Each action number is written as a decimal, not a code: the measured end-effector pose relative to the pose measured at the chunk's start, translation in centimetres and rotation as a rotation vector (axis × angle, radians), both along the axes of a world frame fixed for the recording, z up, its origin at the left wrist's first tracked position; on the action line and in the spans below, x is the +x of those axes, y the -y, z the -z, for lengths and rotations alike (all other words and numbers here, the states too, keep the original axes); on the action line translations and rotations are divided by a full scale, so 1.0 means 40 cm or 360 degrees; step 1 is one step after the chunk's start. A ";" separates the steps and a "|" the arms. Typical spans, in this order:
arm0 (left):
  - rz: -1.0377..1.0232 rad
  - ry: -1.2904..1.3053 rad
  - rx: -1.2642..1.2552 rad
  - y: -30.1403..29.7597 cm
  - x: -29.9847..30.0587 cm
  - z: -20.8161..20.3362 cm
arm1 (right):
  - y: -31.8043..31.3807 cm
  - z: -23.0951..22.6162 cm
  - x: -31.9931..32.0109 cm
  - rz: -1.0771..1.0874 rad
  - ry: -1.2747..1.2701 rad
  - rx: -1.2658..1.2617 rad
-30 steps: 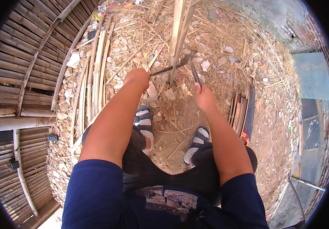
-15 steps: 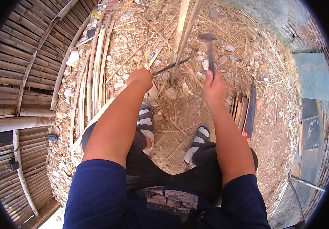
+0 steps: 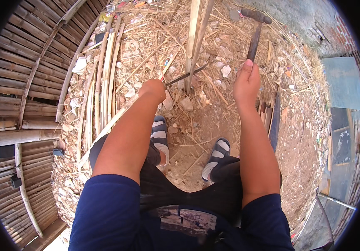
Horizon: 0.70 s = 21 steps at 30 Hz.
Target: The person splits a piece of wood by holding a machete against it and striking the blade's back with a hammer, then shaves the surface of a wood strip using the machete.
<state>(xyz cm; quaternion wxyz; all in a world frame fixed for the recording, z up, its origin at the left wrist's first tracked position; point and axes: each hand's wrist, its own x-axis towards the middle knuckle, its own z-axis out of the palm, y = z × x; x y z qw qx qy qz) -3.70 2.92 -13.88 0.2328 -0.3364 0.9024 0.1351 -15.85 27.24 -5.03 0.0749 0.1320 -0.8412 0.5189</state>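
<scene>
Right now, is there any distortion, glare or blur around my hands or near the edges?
In the head view, the fisheye bows the bamboo wall and black fills the corners; in the head view's lower left, a bright patch washes out nearly white; also in the head view, the left hand, blade, right hand and hammer look fairly sharp, without obvious blur.

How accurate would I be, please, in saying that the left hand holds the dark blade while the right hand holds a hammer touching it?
The contact is wrong: the head view shows the hammer apart from the dark blade, to its right. The left hand holds the blade, and the right hand the hammer.
</scene>
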 end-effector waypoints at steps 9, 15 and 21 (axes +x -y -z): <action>0.0072 0.0043 -0.0013 -0.002 -0.028 0.066 | -0.051 0.296 0.044 -0.0232 0.0346 0.0836; 0.0152 0.0087 -0.0029 0.016 -0.015 0.095 | 0.017 0.049 -0.034 -0.0081 0.0133 0.0159; 0.0099 0.0133 0.0026 -0.008 -0.014 0.035 | -0.019 0.156 0.030 -0.0102 0.0297 0.0438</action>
